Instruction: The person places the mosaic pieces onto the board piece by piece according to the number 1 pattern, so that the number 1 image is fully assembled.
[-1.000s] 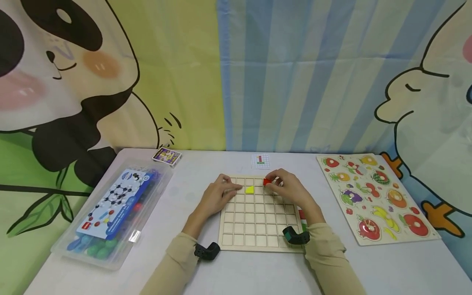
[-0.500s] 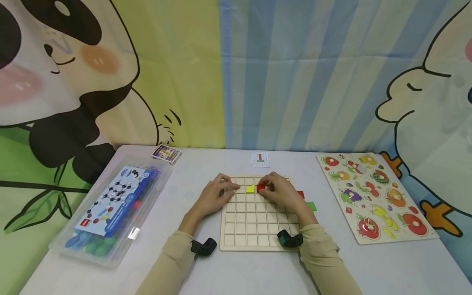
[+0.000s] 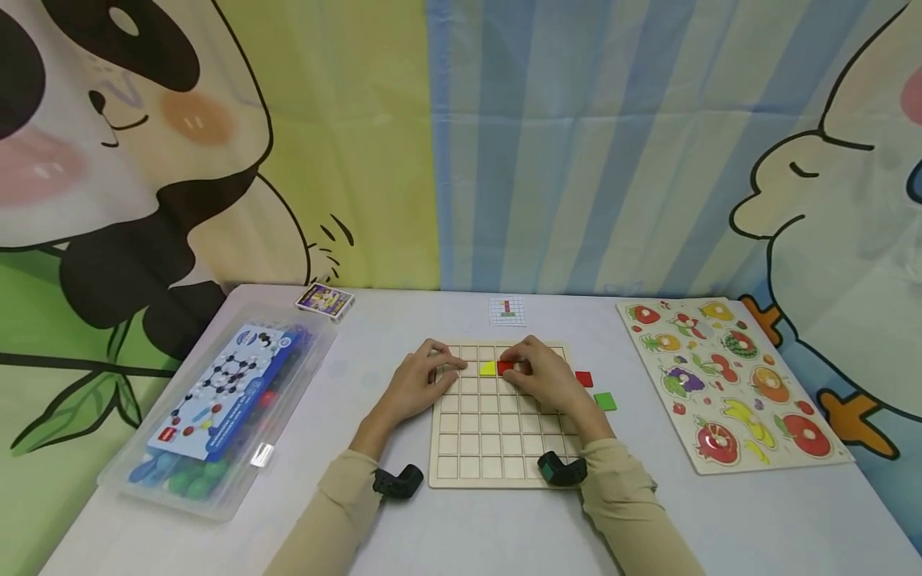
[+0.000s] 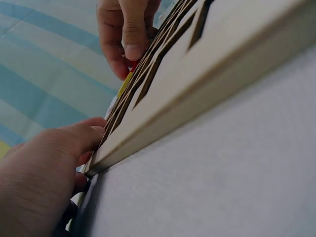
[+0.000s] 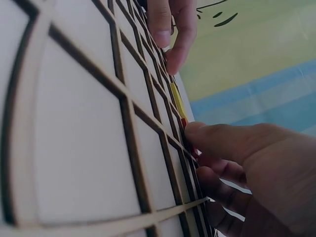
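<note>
A square wooden grid board (image 3: pixel 500 448) lies mid-table in the head view. In its second row from the far edge sits a yellow tile (image 3: pixel 487 369). Right beside it my right hand (image 3: pixel 543 376) pinches a red square tile (image 3: pixel 503 367) at the grid; the right wrist view shows this red tile (image 5: pixel 184 123) against the end of the yellow one. My left hand (image 3: pixel 419 382) grips the board's far left part, and in the left wrist view its thumb (image 4: pixel 96 131) rests on the frame with other fingers at the side edge.
Loose on the table right of the board are a red tile (image 3: pixel 584 378) and a green tile (image 3: pixel 605 402). A small pattern card (image 3: pixel 507 311) lies beyond the board. A clear plastic case (image 3: pixel 248 484) and a small card box (image 3: pixel 324 302) stand left, a fruit puzzle board (image 3: pixel 709 462) right.
My right hand has brought the red tile leftward and slightly nearer, up to the yellow tile. The loose red and green tiles have come into fuller view. The left hand has stayed at the board.
</note>
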Demonstrator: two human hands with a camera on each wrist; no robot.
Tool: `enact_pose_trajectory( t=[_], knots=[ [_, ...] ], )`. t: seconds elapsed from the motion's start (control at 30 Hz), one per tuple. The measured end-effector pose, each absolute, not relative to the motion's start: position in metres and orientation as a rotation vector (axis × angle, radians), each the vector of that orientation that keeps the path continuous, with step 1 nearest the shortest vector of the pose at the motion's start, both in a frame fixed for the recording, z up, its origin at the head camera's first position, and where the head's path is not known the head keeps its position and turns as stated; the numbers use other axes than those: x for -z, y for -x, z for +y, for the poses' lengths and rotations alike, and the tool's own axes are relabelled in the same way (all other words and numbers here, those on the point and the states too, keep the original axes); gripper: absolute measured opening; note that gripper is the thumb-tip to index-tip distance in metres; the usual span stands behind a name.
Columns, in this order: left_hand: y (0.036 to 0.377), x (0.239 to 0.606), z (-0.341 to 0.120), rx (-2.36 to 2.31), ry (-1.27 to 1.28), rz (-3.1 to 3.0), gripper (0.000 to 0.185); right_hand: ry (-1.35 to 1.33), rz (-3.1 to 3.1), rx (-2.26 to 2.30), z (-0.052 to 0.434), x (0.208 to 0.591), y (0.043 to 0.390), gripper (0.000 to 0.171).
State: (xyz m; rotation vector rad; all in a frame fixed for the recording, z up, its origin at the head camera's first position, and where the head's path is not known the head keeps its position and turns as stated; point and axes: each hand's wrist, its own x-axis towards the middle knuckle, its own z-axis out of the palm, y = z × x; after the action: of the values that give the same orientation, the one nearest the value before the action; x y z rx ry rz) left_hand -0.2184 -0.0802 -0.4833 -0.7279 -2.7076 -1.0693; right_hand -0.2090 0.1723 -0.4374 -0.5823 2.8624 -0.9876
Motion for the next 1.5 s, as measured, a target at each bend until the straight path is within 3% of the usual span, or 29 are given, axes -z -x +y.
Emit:
enact_pose_trajectory(
  t=[0.3, 0.83, 1.5],
  knots=[
    [0.217, 0.483, -0.075, 1.085, 0.752, -2.719, 0.018, 0.64, 2.756, 1.192, 0.203, 0.429, 0.198, 0.03],
    [0.217, 0.48, -0.084, 1.073, 0.719, -2.691, 0.019, 0.342, 2.811, 1.067, 0.276, 0.418, 0.204, 0.031],
    [0.218, 0.479, -0.079, 1.077, 0.689, -2.722, 0.018, 0.35, 2.674, 1.003, 0.289, 0.429, 0.2, 0.032]
  ],
)
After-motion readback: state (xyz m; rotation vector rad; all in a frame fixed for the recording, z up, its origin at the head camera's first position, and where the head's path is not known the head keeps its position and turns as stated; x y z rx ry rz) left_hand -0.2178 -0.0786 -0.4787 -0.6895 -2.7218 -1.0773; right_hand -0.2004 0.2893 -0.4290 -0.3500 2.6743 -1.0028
